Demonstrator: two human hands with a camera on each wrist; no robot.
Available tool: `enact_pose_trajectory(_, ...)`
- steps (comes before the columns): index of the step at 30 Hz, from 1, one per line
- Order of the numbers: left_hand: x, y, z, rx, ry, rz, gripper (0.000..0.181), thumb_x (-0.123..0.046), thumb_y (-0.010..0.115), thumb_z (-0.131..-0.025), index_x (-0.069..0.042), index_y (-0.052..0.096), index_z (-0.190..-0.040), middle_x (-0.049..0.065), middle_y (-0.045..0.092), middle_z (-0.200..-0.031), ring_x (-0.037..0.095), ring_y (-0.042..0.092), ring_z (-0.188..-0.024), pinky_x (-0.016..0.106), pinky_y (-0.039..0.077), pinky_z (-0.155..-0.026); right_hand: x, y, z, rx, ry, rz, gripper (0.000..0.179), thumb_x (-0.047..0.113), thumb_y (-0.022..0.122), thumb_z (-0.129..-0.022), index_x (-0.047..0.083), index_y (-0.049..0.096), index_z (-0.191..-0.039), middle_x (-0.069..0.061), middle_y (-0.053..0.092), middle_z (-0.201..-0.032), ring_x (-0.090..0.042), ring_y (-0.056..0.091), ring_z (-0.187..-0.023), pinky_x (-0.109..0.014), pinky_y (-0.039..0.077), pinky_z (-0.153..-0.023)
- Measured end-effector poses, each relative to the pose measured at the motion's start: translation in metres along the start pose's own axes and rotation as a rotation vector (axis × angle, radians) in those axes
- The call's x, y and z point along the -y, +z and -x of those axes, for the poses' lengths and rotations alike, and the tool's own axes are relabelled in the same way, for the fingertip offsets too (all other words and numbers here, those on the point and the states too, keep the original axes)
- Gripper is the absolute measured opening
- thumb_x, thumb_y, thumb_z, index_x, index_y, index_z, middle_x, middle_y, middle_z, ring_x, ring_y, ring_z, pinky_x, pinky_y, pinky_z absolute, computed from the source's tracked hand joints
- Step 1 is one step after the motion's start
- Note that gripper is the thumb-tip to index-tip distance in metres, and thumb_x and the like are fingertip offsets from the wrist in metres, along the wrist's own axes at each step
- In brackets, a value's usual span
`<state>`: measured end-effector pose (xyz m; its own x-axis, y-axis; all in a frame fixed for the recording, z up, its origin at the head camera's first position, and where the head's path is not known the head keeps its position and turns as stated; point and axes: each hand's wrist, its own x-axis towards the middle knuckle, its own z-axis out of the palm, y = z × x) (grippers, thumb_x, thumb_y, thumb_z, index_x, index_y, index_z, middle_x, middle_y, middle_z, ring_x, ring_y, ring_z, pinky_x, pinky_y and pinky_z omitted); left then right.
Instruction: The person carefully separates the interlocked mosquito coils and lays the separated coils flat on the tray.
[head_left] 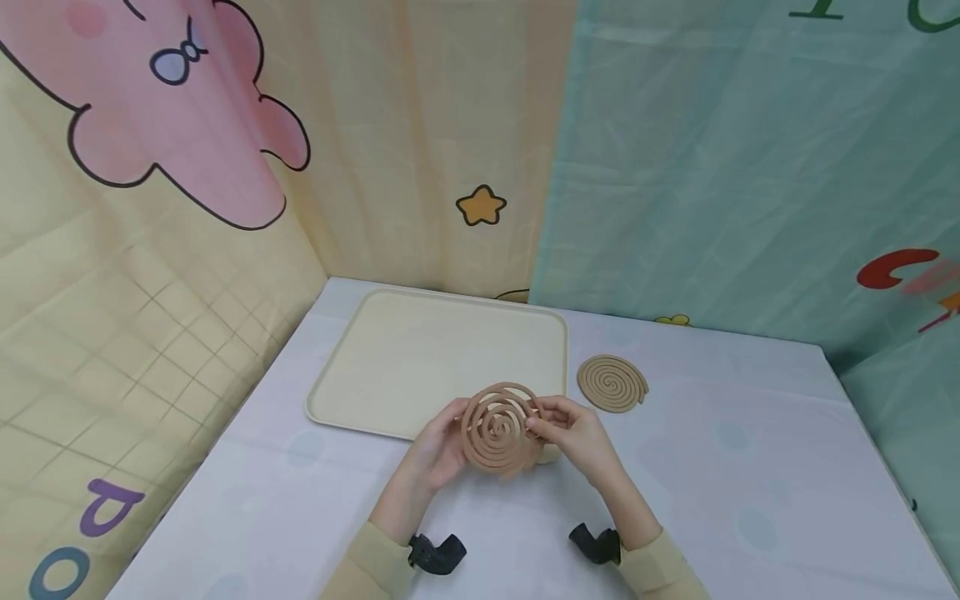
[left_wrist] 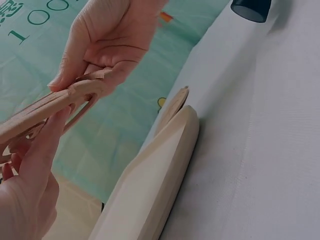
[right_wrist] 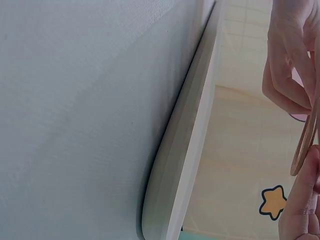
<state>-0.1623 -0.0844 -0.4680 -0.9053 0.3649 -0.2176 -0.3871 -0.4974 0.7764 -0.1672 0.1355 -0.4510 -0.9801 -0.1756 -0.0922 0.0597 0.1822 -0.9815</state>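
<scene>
A brown mosquito coil (head_left: 498, 427), its rings partly spread apart, is held up above the near edge of the cream tray. My left hand (head_left: 442, 448) grips its left rim. From the other side, my right hand (head_left: 576, 433) pinches the right part of the coil between thumb and fingers. The left wrist view shows the coil (left_wrist: 37, 116) nearly edge-on, with gaps between its rings. Only a sliver of the coil (right_wrist: 302, 147) appears in the right wrist view. A second, flat mosquito coil (head_left: 612, 383) lies on the table, right of the tray.
The cream tray (head_left: 442, 350) with a low rim lies at the back left of the white table (head_left: 750, 467). Printed curtains (head_left: 720, 167) stand behind and beside the table. A black wrist device (head_left: 438, 554) is strapped at each wrist.
</scene>
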Motion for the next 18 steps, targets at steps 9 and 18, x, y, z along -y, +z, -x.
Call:
enact_pose_trajectory(9, 0.006, 0.005, -0.002, -0.057, 0.082, 0.122, 0.02, -0.021, 0.033, -0.106, -0.016, 0.052, -0.107, -0.004, 0.051, -0.114, 0.006, 0.056, -0.108, 0.024, 0.05, -0.097, -0.003, 0.005, -0.001, -0.107, 0.062, -0.08, 0.028, 0.006, 0.071, -0.089, -0.005, 0.066, -0.114, -0.01, 0.074, -0.095, -0.007, 0.068, -0.077, -0.024, 0.059, -0.072)
enact_pose_trajectory(18, 0.013, 0.003, -0.004, -0.109, 0.092, 0.128, 0.026, -0.019, 0.03, -0.106, -0.007, 0.04, -0.127, 0.003, 0.043, -0.13, 0.011, 0.053, -0.118, 0.026, 0.047, -0.104, -0.009, 0.009, -0.008, -0.153, 0.123, -0.197, 0.026, 0.0, 0.068, -0.089, -0.01, 0.064, -0.113, -0.001, 0.073, -0.084, -0.006, 0.067, -0.073, -0.021, 0.059, -0.069)
